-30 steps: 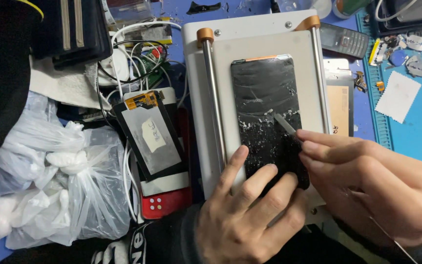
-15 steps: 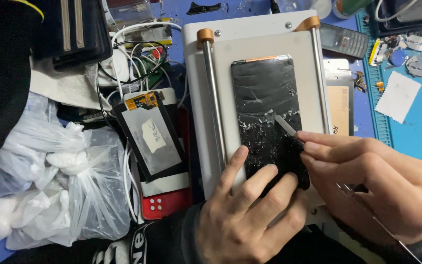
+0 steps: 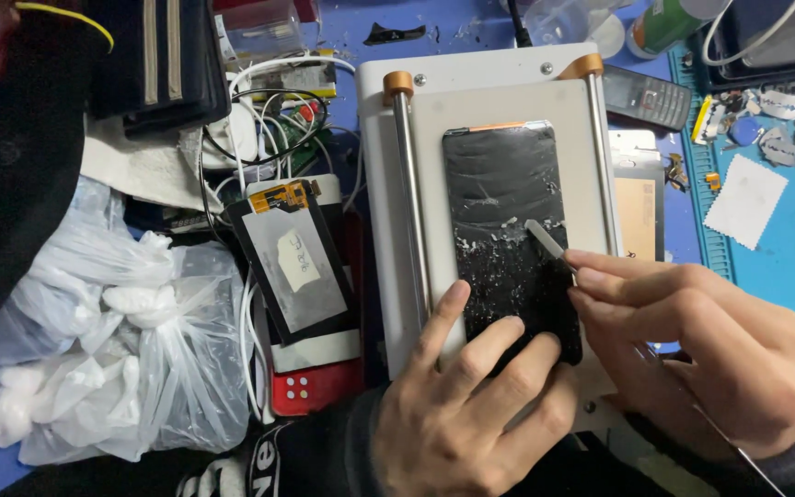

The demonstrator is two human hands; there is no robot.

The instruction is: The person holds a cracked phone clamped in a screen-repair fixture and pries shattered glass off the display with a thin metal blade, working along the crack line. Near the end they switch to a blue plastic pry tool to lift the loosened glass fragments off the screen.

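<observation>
Lying face-up on the pale plate of the white separator machine [image 3: 499, 92], the black phone screen [image 3: 503, 221] runs lengthwise between the machine's two metal rods with orange caps. Its far half is smooth and dark; its near half is rough with whitish flecks and scraped residue.

The left hand [image 3: 471, 405] comes in from the near edge of the machine and rests flat, fingers spread and open. The index finger lies along the plate just left of the screen, and the other fingertips press on the screen's near end, holding it down.

The right hand [image 3: 710, 350] comes from the near right, its fingers closed in a pinch on a thin metal blade [image 3: 545, 239]. The blade's tip touches the screen near its right edge, about at the line where the smooth part meets the rough part.

Left of the machine, on the blue work surface [image 3: 683, 207], lies another screen assembly [image 3: 296, 262] with a grey back and an orange flex strip, on top of a white-and-red phone. Further left sit crumpled clear plastic bags [image 3: 112, 350]. Tangled white and black cables [image 3: 269, 120] lie beyond them. Towards the far right corner are a small keypad phone [image 3: 646, 97], a white cloth square [image 3: 747, 201] and loose small parts on a blue mat.
</observation>
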